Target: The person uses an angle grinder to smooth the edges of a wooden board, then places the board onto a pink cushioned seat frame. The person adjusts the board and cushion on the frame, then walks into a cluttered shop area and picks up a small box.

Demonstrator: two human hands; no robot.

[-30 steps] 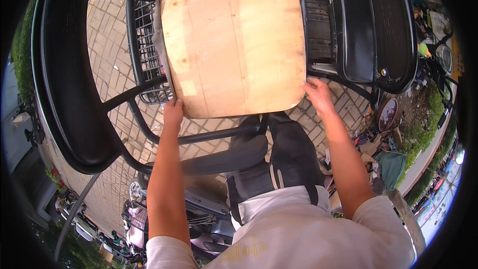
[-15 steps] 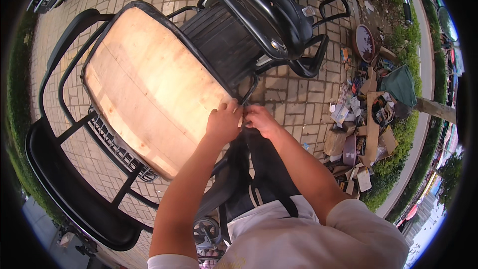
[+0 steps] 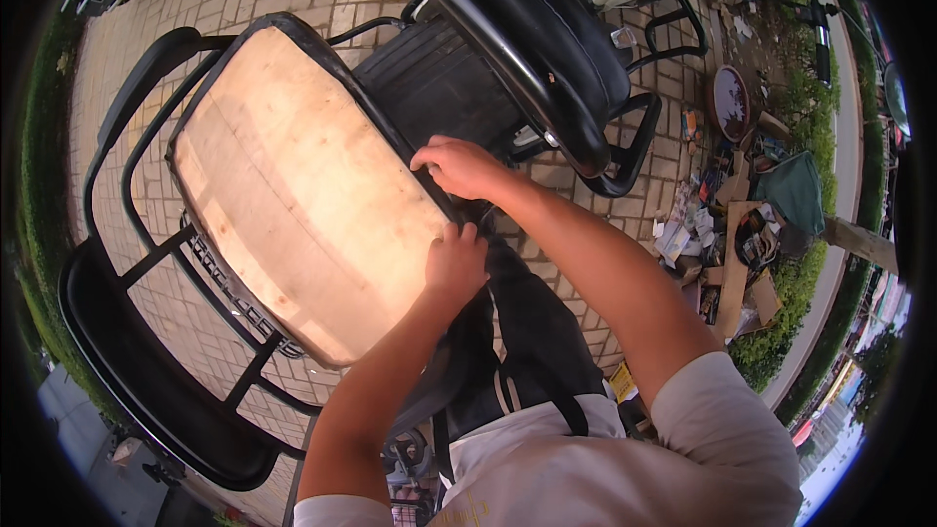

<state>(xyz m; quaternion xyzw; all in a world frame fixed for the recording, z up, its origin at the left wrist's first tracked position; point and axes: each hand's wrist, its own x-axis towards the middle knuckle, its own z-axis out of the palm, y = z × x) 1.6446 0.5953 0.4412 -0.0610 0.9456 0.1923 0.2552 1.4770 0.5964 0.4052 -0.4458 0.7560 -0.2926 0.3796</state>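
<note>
A plywood seat panel (image 3: 303,176) lies bare side up on a black tubular metal frame. Around its border runs a black cover edge (image 3: 366,102). At the panel's near right corner, my left hand (image 3: 459,262) is closed over the rim, thumb on the wood side. Farther up the same right-hand side, my right hand (image 3: 461,168) has its fingers curled at the black cover edge. What lies beneath the fingertips of both hands is hidden.
A black padded seat (image 3: 547,49) and ribbed footboard (image 3: 439,78) stand beyond the panel. On the left is a padded black backrest (image 3: 156,371). Cardboard scraps (image 3: 732,273) and a round basin (image 3: 729,102) lie on the right by a hedge.
My right hand has moved away from the near corner, up and left along the panel's edge. My left hand stays by the corner, slightly lower. The view has shifted a little.
</note>
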